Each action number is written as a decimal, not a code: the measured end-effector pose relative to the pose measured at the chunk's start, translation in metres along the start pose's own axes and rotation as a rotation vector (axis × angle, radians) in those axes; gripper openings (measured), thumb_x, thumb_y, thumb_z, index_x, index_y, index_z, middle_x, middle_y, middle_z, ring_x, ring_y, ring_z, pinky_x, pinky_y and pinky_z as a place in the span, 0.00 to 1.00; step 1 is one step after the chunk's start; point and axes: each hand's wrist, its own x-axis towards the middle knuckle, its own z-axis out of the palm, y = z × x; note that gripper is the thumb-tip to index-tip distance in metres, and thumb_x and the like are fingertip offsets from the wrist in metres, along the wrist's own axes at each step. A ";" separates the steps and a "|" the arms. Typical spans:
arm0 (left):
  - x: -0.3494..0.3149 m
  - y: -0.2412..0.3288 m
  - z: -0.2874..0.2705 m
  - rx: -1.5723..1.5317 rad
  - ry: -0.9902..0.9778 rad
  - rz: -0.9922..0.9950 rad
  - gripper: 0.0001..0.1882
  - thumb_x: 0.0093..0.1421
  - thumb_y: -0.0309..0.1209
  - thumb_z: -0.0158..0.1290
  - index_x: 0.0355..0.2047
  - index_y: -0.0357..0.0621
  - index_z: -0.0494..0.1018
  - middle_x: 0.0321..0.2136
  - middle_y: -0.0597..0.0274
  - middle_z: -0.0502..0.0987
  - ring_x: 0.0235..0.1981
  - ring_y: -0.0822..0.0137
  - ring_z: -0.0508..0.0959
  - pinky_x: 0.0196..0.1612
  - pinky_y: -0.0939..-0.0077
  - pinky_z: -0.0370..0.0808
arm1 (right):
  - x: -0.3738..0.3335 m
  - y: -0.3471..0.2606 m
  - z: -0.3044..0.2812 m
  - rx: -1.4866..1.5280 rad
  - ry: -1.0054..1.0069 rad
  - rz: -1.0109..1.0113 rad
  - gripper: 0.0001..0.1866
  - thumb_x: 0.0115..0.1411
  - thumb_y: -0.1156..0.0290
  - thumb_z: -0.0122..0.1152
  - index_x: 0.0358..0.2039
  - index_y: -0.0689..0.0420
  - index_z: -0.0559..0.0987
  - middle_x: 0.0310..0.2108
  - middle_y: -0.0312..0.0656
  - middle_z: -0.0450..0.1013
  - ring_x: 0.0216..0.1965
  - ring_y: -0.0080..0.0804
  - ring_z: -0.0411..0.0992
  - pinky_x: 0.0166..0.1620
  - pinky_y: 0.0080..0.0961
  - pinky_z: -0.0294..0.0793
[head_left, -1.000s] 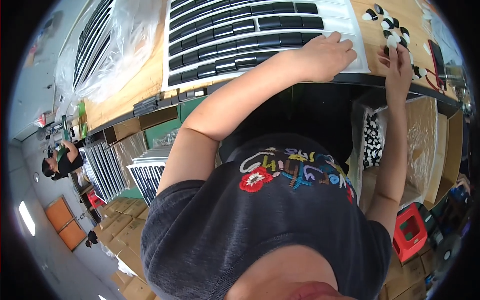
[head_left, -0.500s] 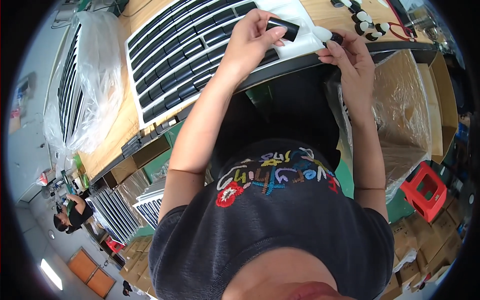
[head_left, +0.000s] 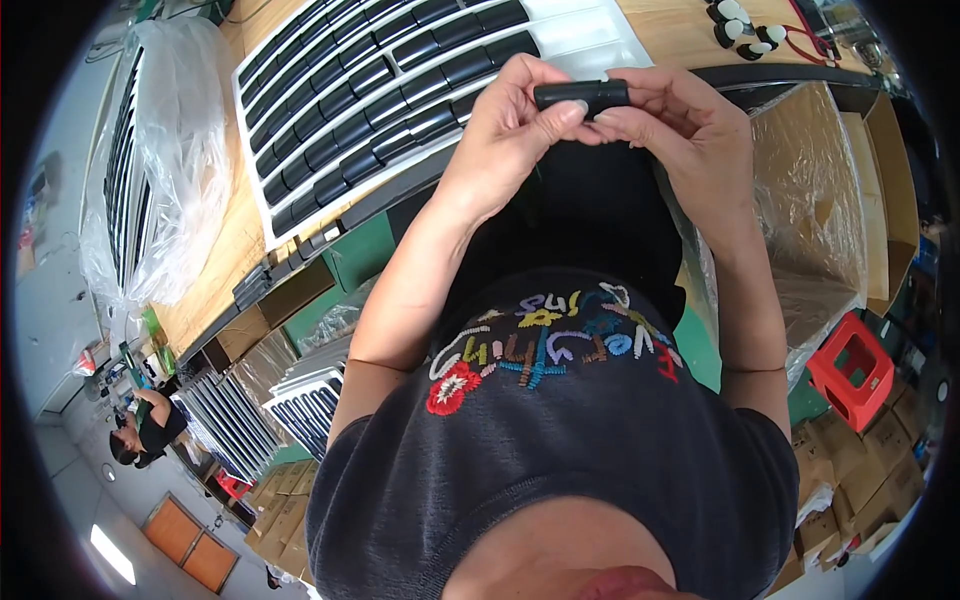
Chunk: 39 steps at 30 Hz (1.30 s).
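- Both hands are raised in front of the person's chest, holding a small black plastic bar [head_left: 582, 95] between them.
- The left hand [head_left: 510, 135] pinches its left end; the right hand [head_left: 685, 125] grips its right end.
- Behind lies a white and black car grille [head_left: 380, 90] on the wooden desk [head_left: 225, 270].
- A plastic-lined cardboard box [head_left: 815, 210] stands at the right.

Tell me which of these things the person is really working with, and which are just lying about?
In use:
- small black bar-shaped part, pinched between left hand and right hand
- white and black grille on the bench, just beyond the hands

Lying about:
- bagged grille
- red stool
- plastic-lined carton
- small black and white parts
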 end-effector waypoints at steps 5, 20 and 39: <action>-0.015 -0.003 0.008 -0.066 -0.079 -0.063 0.08 0.70 0.28 0.48 0.45 0.39 0.63 0.36 0.55 0.76 0.36 0.65 0.79 0.38 0.75 0.76 | -0.007 -0.002 0.000 -0.010 -0.079 0.020 0.14 0.60 0.80 0.64 0.47 0.63 0.79 0.34 0.37 0.79 0.34 0.18 0.75 0.38 0.14 0.73; -0.046 -0.009 0.041 -0.110 -0.019 -0.119 0.03 0.71 0.26 0.46 0.41 0.41 0.63 0.34 0.64 0.68 0.27 0.75 0.62 0.31 0.83 0.61 | 0.011 0.004 0.028 0.347 -0.338 0.418 0.39 0.72 0.41 0.30 0.44 0.64 0.80 0.38 0.50 0.80 0.42 0.34 0.78 0.50 0.28 0.75; -0.011 0.004 0.007 0.279 0.147 -0.126 0.09 0.69 0.29 0.50 0.47 0.41 0.66 0.30 0.61 0.74 0.27 0.75 0.72 0.32 0.81 0.70 | 0.018 0.019 0.004 -0.104 0.071 0.036 0.10 0.63 0.67 0.65 0.40 0.60 0.83 0.28 0.29 0.75 0.29 0.13 0.69 0.34 0.12 0.67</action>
